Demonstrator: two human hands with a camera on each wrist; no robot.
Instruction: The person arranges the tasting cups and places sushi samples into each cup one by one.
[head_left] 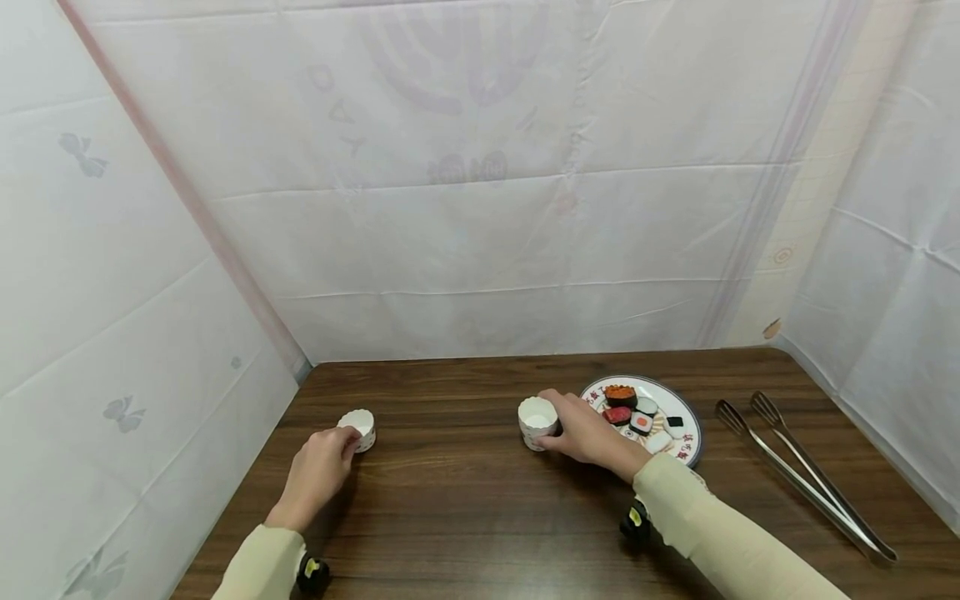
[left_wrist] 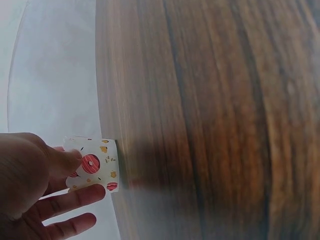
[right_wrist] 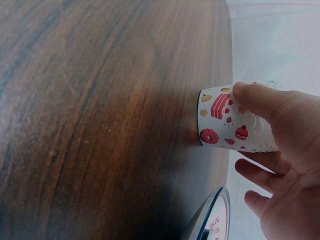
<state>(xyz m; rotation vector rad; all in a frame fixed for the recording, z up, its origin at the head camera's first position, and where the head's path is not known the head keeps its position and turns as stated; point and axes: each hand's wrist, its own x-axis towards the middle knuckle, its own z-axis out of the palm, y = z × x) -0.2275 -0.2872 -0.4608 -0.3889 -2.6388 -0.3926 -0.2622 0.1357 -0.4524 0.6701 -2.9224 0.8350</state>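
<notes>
At the left of the table, my left hand [head_left: 318,468] pinches a small white paper baking cup [head_left: 365,427] between thumb and fingers. The left wrist view shows donut prints on this cup [left_wrist: 102,167], with two fingers spread away from it. Near the middle, my right hand [head_left: 588,432] grips another paper baking cup [head_left: 536,435] by its side, thumb nearest me. Cake and donut prints cover that cup [right_wrist: 220,117], and its base is at or very near the tabletop. Both cups stand upright, and their visible insides hold nothing.
Right of my right hand lies a round plate [head_left: 693,433] with several sushi pieces [head_left: 641,422], partly behind my forearm. Metal tongs [head_left: 813,479] rest at the far right of the wooden table [head_left: 450,500]. White patterned sheets [head_left: 465,250] hang behind and at both sides.
</notes>
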